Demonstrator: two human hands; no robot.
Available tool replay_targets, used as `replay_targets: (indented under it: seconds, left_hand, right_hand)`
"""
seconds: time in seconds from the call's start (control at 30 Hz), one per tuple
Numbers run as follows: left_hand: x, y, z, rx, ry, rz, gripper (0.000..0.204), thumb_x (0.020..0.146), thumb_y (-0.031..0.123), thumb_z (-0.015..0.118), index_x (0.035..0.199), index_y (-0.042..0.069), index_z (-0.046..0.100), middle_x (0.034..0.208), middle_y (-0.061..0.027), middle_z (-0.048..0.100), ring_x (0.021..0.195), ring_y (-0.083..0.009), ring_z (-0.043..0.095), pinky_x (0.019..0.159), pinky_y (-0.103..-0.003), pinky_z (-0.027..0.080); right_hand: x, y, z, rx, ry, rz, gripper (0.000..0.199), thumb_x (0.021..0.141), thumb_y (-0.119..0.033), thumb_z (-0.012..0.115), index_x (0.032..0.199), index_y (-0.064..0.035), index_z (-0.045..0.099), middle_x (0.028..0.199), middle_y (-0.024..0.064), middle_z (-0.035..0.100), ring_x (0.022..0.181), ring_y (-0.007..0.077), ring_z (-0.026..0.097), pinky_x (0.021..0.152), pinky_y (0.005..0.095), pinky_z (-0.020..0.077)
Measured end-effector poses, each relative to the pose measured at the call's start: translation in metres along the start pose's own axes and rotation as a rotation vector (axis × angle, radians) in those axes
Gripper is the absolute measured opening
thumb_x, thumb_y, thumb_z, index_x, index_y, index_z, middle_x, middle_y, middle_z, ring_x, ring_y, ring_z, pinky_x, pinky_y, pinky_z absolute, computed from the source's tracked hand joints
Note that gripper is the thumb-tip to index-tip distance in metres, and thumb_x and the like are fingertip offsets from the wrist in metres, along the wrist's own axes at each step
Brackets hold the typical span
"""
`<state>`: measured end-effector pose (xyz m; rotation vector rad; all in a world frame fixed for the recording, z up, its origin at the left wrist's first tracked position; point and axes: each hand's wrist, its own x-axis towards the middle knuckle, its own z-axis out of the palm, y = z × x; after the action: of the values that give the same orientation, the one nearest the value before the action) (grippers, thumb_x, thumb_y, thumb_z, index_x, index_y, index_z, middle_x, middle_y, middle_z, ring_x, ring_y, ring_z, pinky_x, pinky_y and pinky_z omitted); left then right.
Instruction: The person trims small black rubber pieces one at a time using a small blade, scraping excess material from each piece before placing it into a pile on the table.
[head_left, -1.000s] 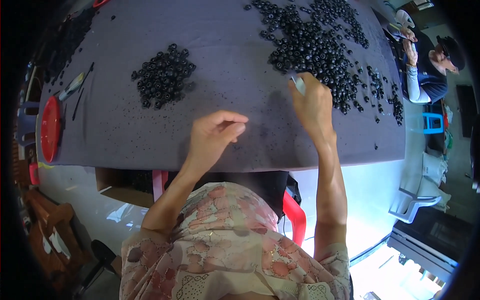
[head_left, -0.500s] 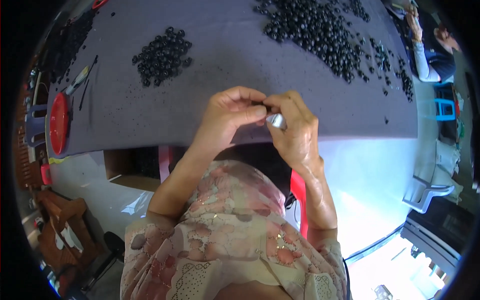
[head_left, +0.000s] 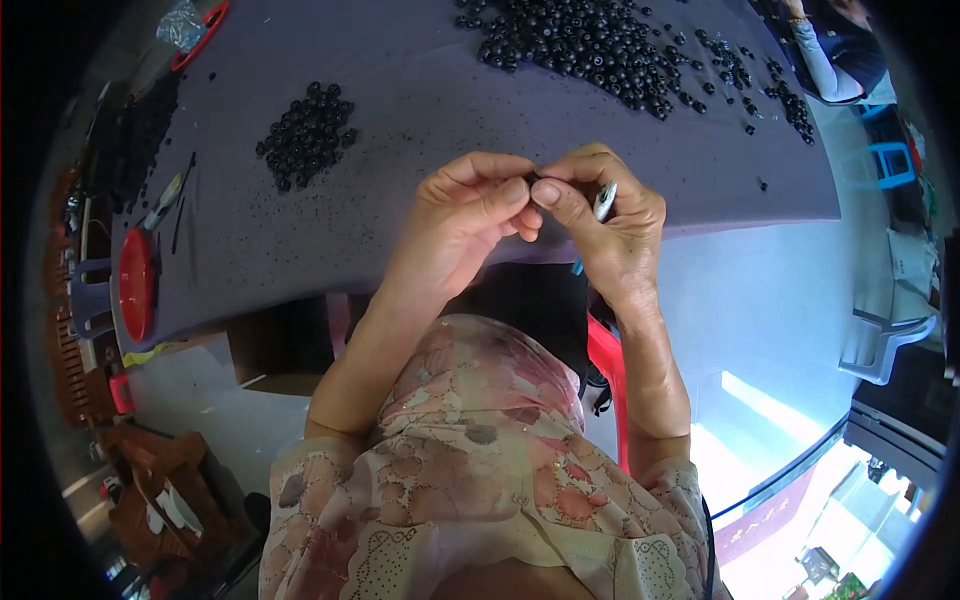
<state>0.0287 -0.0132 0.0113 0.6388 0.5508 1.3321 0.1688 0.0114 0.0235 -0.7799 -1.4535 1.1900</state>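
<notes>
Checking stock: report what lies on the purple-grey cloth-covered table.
Visible: piles of small round black beads, plus a shallow red dish. Anything behind the bare left hand or right hand is hidden.

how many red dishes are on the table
2 visible: one red dish at the left edge of the table, left of the left hand; another farther up, by a clear plastic bag. Others may be out of view.

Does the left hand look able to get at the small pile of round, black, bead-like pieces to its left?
Probably yes: nothing bulky stands on the purple-grey cloth between the left hand and the small pile, though that hand appears occupied, pinching a small dark piece.
</notes>
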Motion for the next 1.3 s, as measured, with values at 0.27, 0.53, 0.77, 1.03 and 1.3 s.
replay_targets:
  seconds: [0.27,0.53,0.77,1.03,1.3]
  left_hand:
    - [-0.006,0.001,-0.001,-0.154,0.004,-0.006,0.011,0.079,0.001,0.053,0.089,0.003,0.057,0.075,-0.0097,0.059,0.066,-0.0164,0.056,0.061,-0.028,0.044]
    - [-0.009,0.004,-0.003,-0.169,0.013,0.035,0.011,0.080,0.001,0.052,0.090,0.004,0.057,0.074,-0.0097,0.058,0.066,-0.0157,0.054,0.061,-0.028,0.041]
    - [-0.008,0.002,-0.004,-0.089,0.009,0.058,0.012,0.079,0.000,0.053,0.089,0.003,0.057,0.076,-0.0093,0.058,0.066,-0.0157,0.055,0.060,-0.027,0.043]
    - [-0.007,0.000,-0.004,-0.011,-0.005,0.095,0.013,0.078,-0.002,0.053,0.089,0.002,0.058,0.076,-0.0088,0.058,0.066,-0.0147,0.055,0.061,-0.027,0.043]
    - [-0.008,0.000,-0.007,-0.039,0.024,0.062,0.012,0.078,-0.002,0.053,0.090,0.001,0.057,0.077,-0.0094,0.059,0.067,-0.0144,0.056,0.061,-0.026,0.044]
  right_hand:
    - [-0.001,-0.016,-0.003,-0.011,-0.016,0.268,0.017,0.075,-0.012,0.063,0.084,-0.0005,0.054,0.069,0.0024,0.051,0.059,0.0063,0.046,0.050,0.0183,0.0355]
    - [-0.005,-0.014,-0.001,0.037,-0.059,0.235,0.018,0.085,-0.018,0.047,0.089,-0.0004,0.048,0.068,0.0031,0.051,0.054,0.0058,0.040,0.048,0.0185,0.0333]
    - [-0.008,-0.013,0.003,0.025,-0.042,0.157,0.008,0.083,-0.008,0.050,0.087,-0.0010,0.048,0.069,0.0040,0.054,0.055,0.0040,0.044,0.045,0.0163,0.0329]
    - [-0.007,-0.017,0.002,0.056,-0.075,0.168,0.006,0.083,-0.006,0.051,0.084,-0.0009,0.050,0.071,0.0031,0.054,0.059,0.0039,0.047,0.048,0.0161,0.0353]
    - [-0.008,-0.009,0.004,-0.063,-0.089,0.062,0.005,0.080,-0.003,0.055,0.082,-0.0009,0.051,0.071,0.0023,0.056,0.066,0.0060,0.051,0.058,0.0176,0.0411]
